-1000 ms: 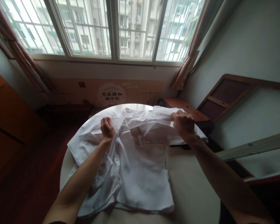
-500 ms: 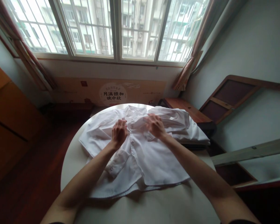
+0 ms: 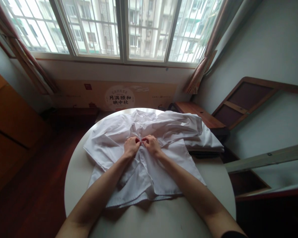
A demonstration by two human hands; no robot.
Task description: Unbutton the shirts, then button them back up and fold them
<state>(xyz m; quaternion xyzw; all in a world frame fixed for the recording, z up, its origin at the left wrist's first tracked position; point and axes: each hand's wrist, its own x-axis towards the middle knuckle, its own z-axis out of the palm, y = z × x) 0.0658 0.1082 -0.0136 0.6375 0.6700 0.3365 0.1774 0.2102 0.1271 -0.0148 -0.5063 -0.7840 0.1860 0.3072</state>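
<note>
A white button-up shirt (image 3: 164, 178) lies spread on the round white table (image 3: 75, 185), its collar toward the window and its hem toward me. My left hand (image 3: 132, 145) pinches the shirt's front edge at the middle button line. Right beside it, my right hand (image 3: 151, 144) pinches the other side of the same line, the fingertips of both hands nearly touching. Whatever button lies between the fingertips is hidden. Below the hands a button shows on the placket. One sleeve is folded across the right side of the shirt.
Folded white cloth (image 3: 211, 140) lies on dark items at the table's right edge. Behind stand a wooden bench (image 3: 201, 115) and a long printed box (image 3: 151, 96) under the window. An orange cabinet (image 3: 12, 132) is at the left.
Both hands have come together and down to the button line, and their fingers have closed on the cloth. The view has shifted slightly.
</note>
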